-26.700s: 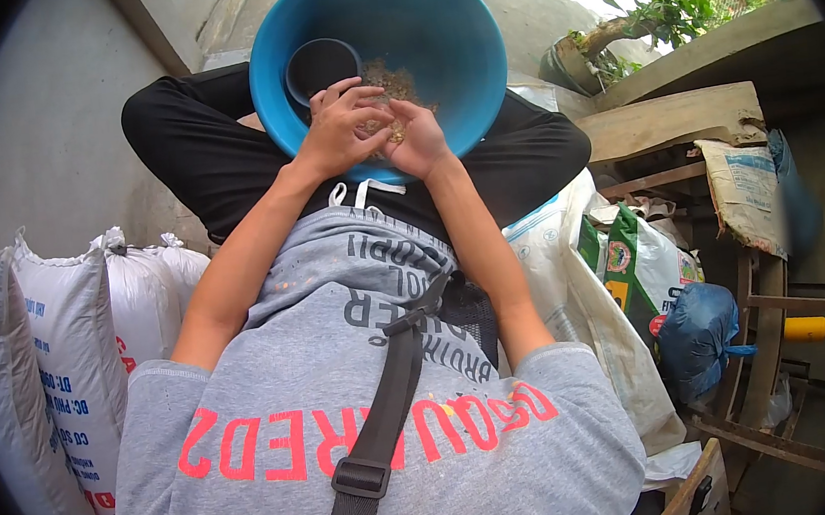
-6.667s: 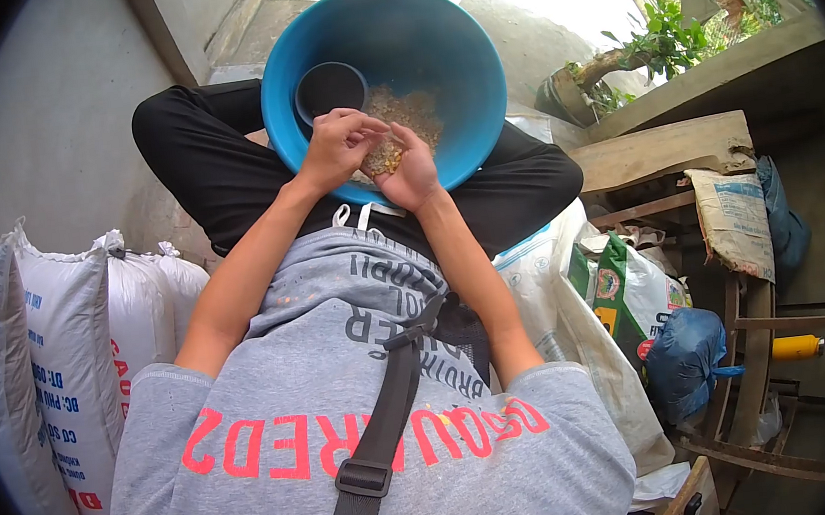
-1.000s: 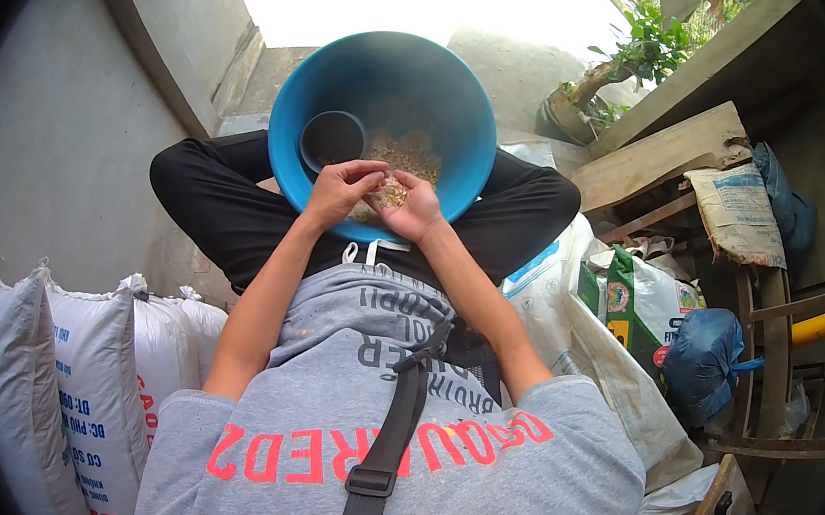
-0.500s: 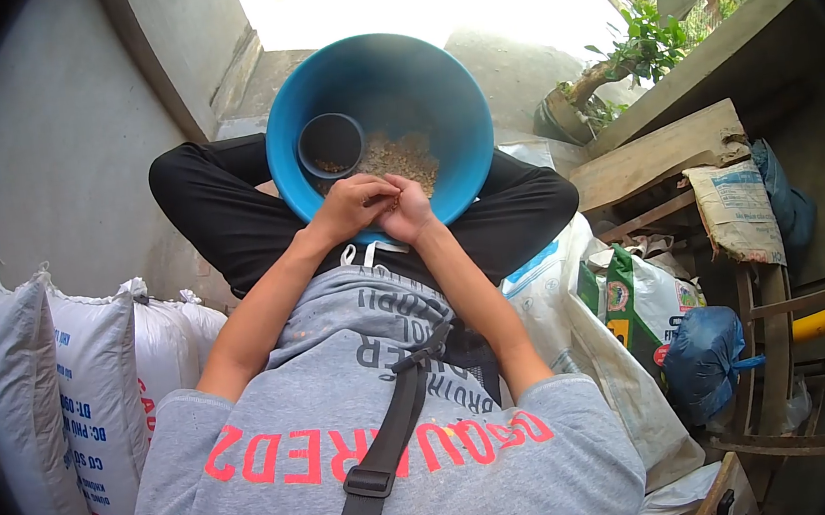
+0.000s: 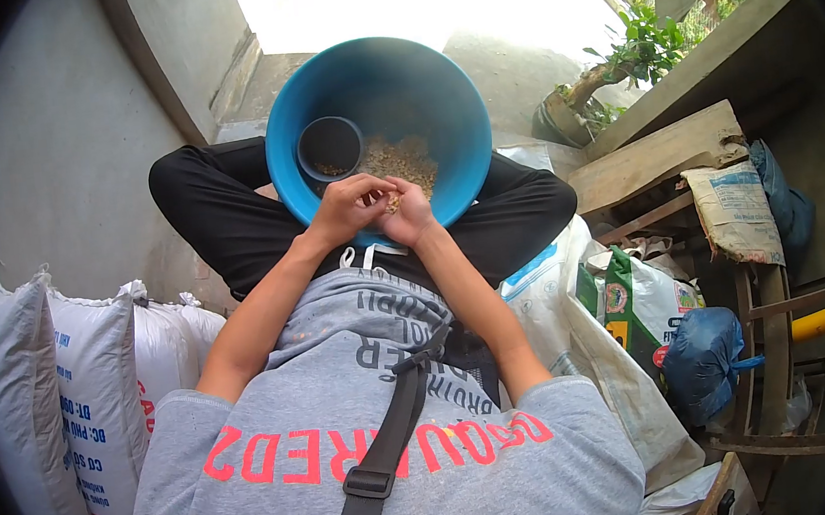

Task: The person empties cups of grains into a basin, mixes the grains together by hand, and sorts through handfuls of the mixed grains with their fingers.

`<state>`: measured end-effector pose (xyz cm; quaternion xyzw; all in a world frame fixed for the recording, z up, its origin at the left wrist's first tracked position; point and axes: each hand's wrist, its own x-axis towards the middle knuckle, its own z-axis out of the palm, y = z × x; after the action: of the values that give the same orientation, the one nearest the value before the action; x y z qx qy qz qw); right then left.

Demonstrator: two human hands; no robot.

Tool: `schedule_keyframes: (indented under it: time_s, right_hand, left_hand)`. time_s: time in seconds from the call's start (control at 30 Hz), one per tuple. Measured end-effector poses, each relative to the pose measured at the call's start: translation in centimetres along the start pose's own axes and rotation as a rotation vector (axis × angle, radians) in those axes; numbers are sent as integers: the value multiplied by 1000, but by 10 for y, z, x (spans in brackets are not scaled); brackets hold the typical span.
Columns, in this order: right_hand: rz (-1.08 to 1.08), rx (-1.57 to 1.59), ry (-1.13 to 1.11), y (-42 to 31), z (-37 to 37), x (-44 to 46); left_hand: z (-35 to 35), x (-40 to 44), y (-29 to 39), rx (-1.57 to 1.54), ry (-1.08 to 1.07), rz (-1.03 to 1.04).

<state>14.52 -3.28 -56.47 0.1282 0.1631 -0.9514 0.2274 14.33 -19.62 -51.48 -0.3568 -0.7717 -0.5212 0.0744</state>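
Observation:
My right hand (image 5: 407,215) is cupped palm up over the near rim of a blue tub (image 5: 465,101), holding a small heap of tan kernels (image 5: 393,202). Beside it my left hand (image 5: 347,209) has its fingers bent, with the fingertips pinched at the kernels; what they grip is too small to make out. Inside the tub, more tan pieces (image 5: 406,161) are spread over the bottom. A small dark round bowl (image 5: 331,143) stands in there too, on the left, with some brownish pieces in it.
The tub rests between my crossed legs (image 5: 217,213). White printed sacks (image 5: 92,362) stand on the left. At right are a blue plastic bag (image 5: 707,362), a wooden frame (image 5: 774,350), a board (image 5: 659,159) and a potted plant (image 5: 568,110).
My fingers have drawn apart slightly, so the kernels in my right palm show more. A green object has come into view at the top edge.

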Motion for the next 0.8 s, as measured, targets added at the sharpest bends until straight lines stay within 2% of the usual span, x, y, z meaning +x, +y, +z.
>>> schedule_keyframes:
  time_s: [0.13,0.27,0.37,0.57,0.8]
  right_hand:
    - [-46,-119,35,1,10,-7]
    - [-19,-6,-66,1,7,-4]
    - [-1,28,-76,0,6,-4]
    - [19,67,-114,-3,-7,4]
    - [-19,34,-65,-1,3,-3]
  left_hand:
    - [2,1,-3,-549,123,-425]
    - [-3,0,-9,-1212,202,-671]
    - [-6,-1,-19,-1458,211,-720]
    - [-7,0,-16,-1520,194,-772]
    - [-5,0,-7,-1311,188,-756]
